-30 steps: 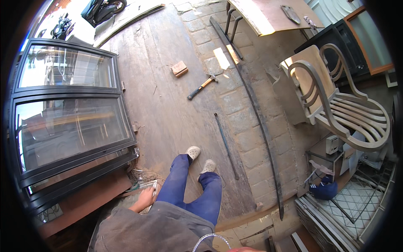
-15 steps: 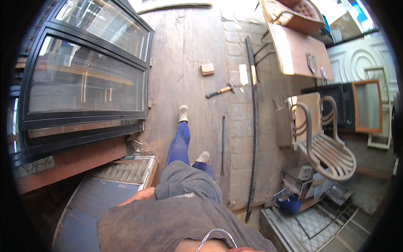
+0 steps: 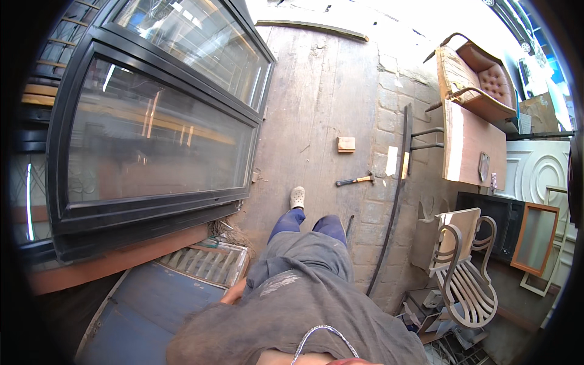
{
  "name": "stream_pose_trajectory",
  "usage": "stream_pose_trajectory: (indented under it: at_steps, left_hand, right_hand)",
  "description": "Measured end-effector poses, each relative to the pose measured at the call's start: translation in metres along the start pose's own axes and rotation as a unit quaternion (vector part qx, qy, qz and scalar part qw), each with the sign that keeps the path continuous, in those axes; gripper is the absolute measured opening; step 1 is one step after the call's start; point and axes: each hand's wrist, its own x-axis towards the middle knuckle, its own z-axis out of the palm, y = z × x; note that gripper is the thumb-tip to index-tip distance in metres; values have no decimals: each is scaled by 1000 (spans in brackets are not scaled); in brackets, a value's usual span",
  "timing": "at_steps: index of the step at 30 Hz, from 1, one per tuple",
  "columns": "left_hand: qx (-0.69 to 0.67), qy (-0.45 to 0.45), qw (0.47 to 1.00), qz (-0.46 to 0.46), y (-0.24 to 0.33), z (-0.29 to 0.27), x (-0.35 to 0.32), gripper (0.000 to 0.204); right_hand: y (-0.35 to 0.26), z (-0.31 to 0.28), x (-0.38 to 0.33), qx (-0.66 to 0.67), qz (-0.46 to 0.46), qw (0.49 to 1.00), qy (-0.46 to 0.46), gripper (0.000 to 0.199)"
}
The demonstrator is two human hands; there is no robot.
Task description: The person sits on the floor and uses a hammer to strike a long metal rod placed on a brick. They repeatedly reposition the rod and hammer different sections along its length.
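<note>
A small part of my left hand or wrist [image 3: 233,292] shows beside my grey shirt, close to the corner of an old blue panel [image 3: 164,304] with a slatted section [image 3: 204,263]. Its fingers are hidden, so whether it holds anything does not show. My right hand is out of sight. On the wooden boards ahead of my feet lies a hammer [image 3: 355,180] with a dark grip and a wooden shaft. Beyond it rests a small wooden block [image 3: 346,145]. A thin dark rod [image 3: 350,225] lies partly covered by my leg.
Large black-framed glass windows [image 3: 161,140] lean along the left. A long dark strip [image 3: 395,213] lies on the brick paving. At the right stand a wooden table [image 3: 471,140], a slatted chair [image 3: 465,286], a padded armchair [image 3: 486,85] and an orange-framed panel [image 3: 535,237]. A beam [image 3: 313,28] crosses the far end.
I have stepped forward along the boards. The hammer, block and furniture now sit lower and further right in view. Less of my left hand shows.
</note>
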Motion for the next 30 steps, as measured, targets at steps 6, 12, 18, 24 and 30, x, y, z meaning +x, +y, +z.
stream_pose_trajectory:
  at_steps: [6,12,18,24,30]
  left_hand:
    - [-2,1,1000,-25,50,-42,83,40]
    - [8,-20,998,-50,117,-93,148,37]
    - [17,-60,996,-60,194,-151,202,35]
    - [96,-88,991,14,306,-264,270,32]
    - [27,248,968,-25,444,-387,413,34]
  right_hand:
    - [-95,-10,56,-31,-6,998,-49,31]
    - [-172,-51,104,-52,32,988,-143,31]
    - [-284,-111,183,-18,47,950,-307,31]
    - [-415,-134,349,-299,-194,884,-301,24]
    - [-596,-128,541,-129,-222,964,75,24]
